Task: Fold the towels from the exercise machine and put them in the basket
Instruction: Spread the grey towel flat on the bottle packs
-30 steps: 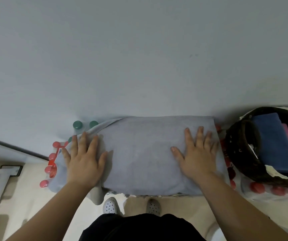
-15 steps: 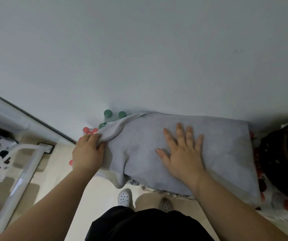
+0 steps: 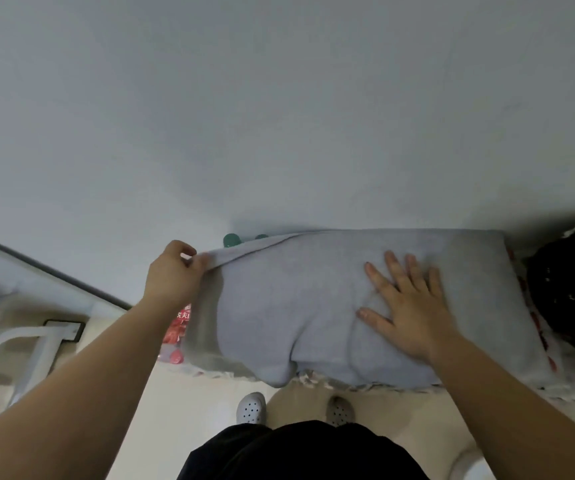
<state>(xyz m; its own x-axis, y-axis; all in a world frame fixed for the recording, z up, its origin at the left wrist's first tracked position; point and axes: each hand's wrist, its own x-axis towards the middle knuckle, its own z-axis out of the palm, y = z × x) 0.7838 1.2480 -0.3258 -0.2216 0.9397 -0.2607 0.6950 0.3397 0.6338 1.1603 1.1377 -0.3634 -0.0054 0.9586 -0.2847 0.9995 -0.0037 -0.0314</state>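
Observation:
A grey towel (image 3: 307,299) lies spread over a low surface against the wall, partly folded. My left hand (image 3: 173,275) pinches the towel's far left corner and holds that end lifted off the surface. My right hand (image 3: 407,306) lies flat, fingers spread, pressing on the right half of the towel. The dark basket (image 3: 570,296) sits at the right edge of the view, just past the towel's right end; its contents are mostly cut off.
Green bottle caps (image 3: 232,239) show behind the towel by the wall. Red-printed packaging (image 3: 177,327) lies under the lifted left end. A white frame of the exercise machine (image 3: 26,344) stands at the lower left. My feet in white shoes (image 3: 251,407) are on the beige floor.
My left hand went from pressing flat to gripping the towel's left corner and raising it up and back. My right hand shifted toward the middle, then stayed pressing. The view swung left.

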